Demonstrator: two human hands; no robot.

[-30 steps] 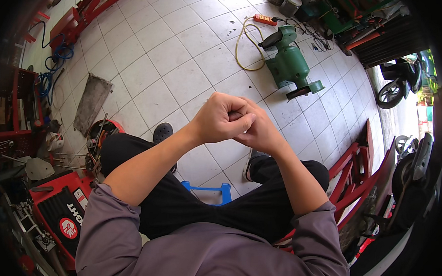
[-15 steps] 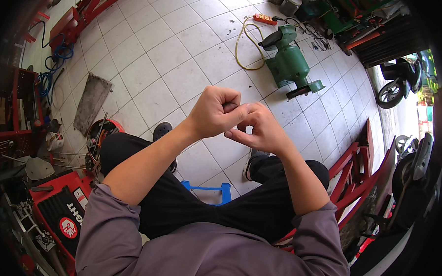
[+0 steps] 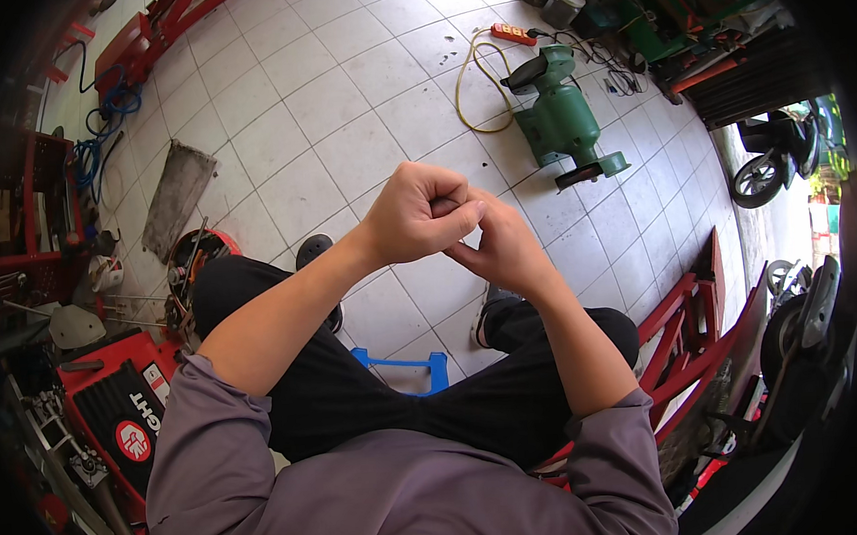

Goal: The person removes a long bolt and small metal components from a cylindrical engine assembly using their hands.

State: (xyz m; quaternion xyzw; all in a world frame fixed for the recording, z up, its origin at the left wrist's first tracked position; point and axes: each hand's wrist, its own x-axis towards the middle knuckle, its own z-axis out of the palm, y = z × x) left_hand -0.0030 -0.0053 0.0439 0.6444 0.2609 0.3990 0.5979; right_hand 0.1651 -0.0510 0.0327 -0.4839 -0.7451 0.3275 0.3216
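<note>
Red metal shelving (image 3: 35, 268) stands at the far left, with a loose blue hose (image 3: 89, 160) trailing just beyond it. Nearer me is a red case with a ridged black panel (image 3: 104, 396). Next, a worn grey board (image 3: 179, 197) lies flat on white floor tiles (image 3: 345, 118), and a red bucket (image 3: 225, 243) full of tools sits beside my left knee. One dark, holed clog (image 3: 313, 251) shows past that knee; a blue plastic frame (image 3: 438, 367) is partly visible between my thighs.

At centre, raised above the floor, my left hand (image 3: 421, 213) is curled into a loose fist, thumb pointing right. It touches my right hand (image 3: 504, 245), whose fingers are mostly hidden behind it, so I cannot tell how they are bent or whether anything small is pinched there.

Beyond my right hand, a green bench grinder (image 3: 565, 118) rests on the tiles near an orange power strip (image 3: 514, 34). Farther right are a red steel frame (image 3: 679, 314) and a parked motorcycle (image 3: 764, 176).
</note>
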